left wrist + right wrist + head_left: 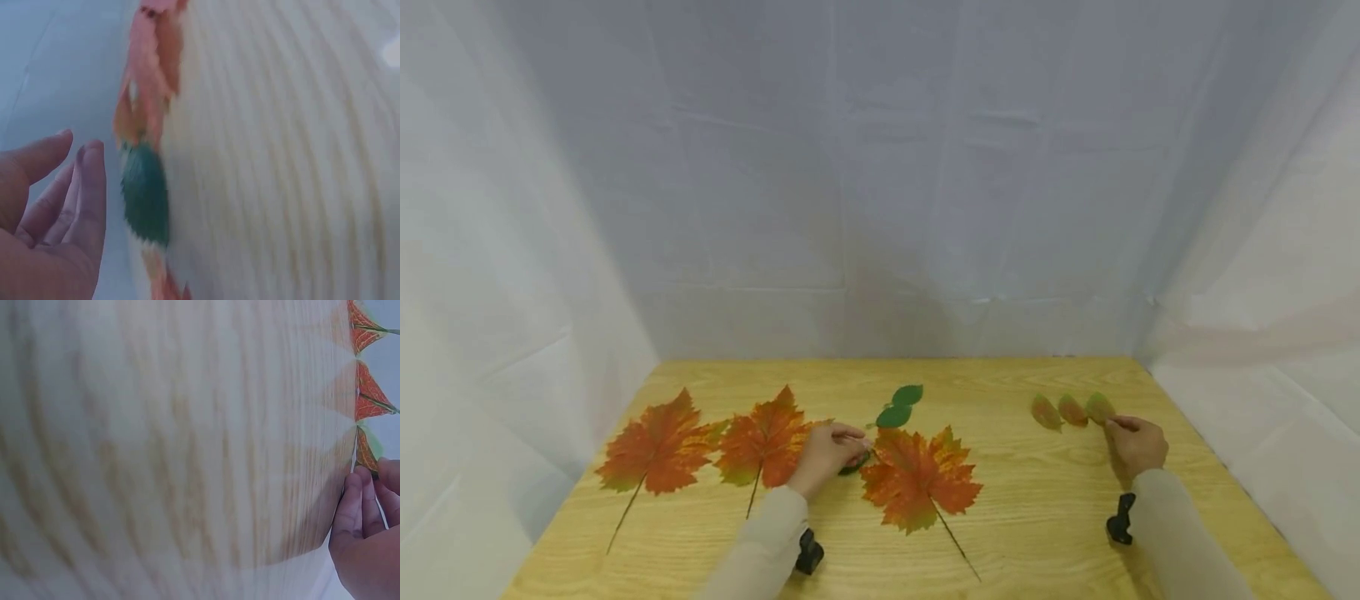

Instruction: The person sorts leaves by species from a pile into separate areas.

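My left hand (829,458) is above a dark green leaf (854,464), between two orange-red maple leaves. In the left wrist view, the thumb and fingers (92,181) of that hand are apart with nothing between them, and the green leaf (145,194) lies beyond them. At the right, my right hand (1138,443) pinches the stem end of a small green-and-red leaf (1100,407), the rightmost of three in a row. The right wrist view shows thumb and fingertips closed on that leaf (367,450). Its two neighbours (1047,412) lie to its left.
Orange-red maple leaves with long dark stems lie at far left (655,450), left of centre (763,442) and centre (925,483). Two green leaves (895,416) sit behind the central one. White cloth (880,208) hangs behind and beside the wooden table (1037,533).
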